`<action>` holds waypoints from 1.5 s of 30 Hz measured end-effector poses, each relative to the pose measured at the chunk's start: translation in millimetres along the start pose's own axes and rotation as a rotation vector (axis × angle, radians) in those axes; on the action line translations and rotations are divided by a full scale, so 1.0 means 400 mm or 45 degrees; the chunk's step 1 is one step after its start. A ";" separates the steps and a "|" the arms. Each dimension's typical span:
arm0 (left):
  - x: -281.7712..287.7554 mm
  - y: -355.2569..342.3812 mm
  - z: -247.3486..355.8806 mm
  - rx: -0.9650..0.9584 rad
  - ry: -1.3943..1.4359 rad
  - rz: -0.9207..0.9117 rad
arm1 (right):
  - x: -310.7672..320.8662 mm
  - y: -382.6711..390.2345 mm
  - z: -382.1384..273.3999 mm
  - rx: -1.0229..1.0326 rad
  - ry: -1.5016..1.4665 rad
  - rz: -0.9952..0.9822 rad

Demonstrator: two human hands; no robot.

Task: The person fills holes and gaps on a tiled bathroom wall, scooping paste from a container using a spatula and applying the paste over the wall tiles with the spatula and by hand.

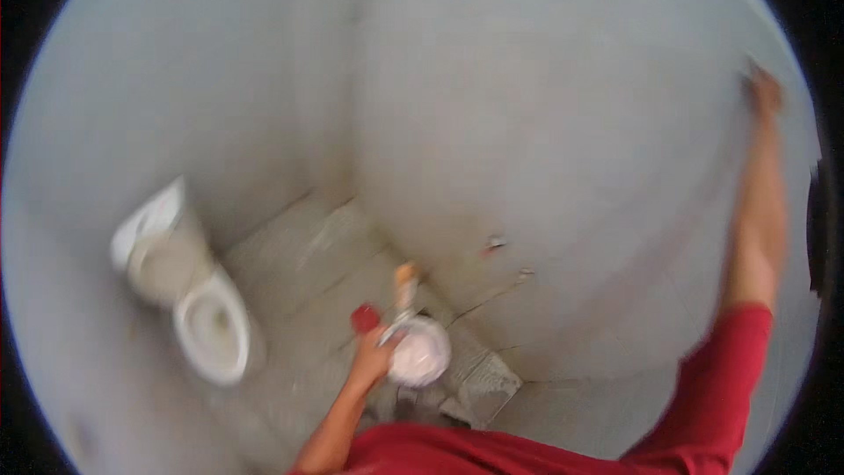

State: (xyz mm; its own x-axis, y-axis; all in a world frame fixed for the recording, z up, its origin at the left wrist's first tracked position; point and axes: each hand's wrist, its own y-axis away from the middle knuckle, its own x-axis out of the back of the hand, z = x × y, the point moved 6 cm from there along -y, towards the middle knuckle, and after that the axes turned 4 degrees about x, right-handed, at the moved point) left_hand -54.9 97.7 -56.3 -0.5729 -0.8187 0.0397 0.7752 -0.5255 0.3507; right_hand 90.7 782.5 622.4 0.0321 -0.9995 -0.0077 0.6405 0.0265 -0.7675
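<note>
My left hand point(374, 348) grips the near-left edge of a round white container point(420, 354) with pale pinkish contents, held low over the floor. An orange-topped upright object point(405, 276) is just beyond the container, and a red round object point(366, 318) is beside my hand, lower down. My right hand point(763, 91) is raised high at the pale grey wall point(563, 114) on the right, fingers closed around a small, thin, pale thing that is too blurred to name.
A white toilet point(220, 330) with a cistern point(149, 224) stands at the left. Two small fittings point(495, 242) stick out low on the facing wall. The tiled floor point(303, 281) meets the walls in a corner, and a grimy ledge or step point(492, 383) is at lower right.
</note>
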 end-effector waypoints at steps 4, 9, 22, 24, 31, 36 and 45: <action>-0.024 -0.041 0.006 0.053 0.055 0.021 | 0.085 0.052 -0.091 -0.933 -0.882 -0.236; -0.012 -0.075 -0.028 0.093 0.151 -0.061 | 0.329 0.127 -0.066 -1.293 -1.448 0.118; -0.101 0.015 0.061 -0.042 -0.025 -0.159 | 0.598 0.449 -0.400 -1.481 -3.195 -0.209; -0.092 0.017 0.104 -0.040 -0.074 -0.136 | 0.705 0.499 -0.543 -1.359 -3.396 -0.555; -0.105 -0.004 0.168 -0.099 -0.140 -0.038 | 1.139 0.778 -0.749 -0.748 -3.293 -0.633; -0.071 0.026 0.102 0.008 -0.145 0.091 | 1.258 0.983 -0.914 -0.090 -3.044 -0.823; 0.105 0.135 -0.023 0.246 0.057 0.438 | 0.998 1.447 -1.025 -1.709 -2.757 -1.855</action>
State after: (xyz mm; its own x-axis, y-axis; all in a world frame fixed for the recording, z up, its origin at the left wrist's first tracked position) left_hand -34.7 32.7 -44.3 -0.2731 -0.9508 0.1461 0.8528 -0.1691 0.4941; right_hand 159.5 390.9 -87.7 0.8052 0.5913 -0.0450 0.5719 -0.7541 0.3229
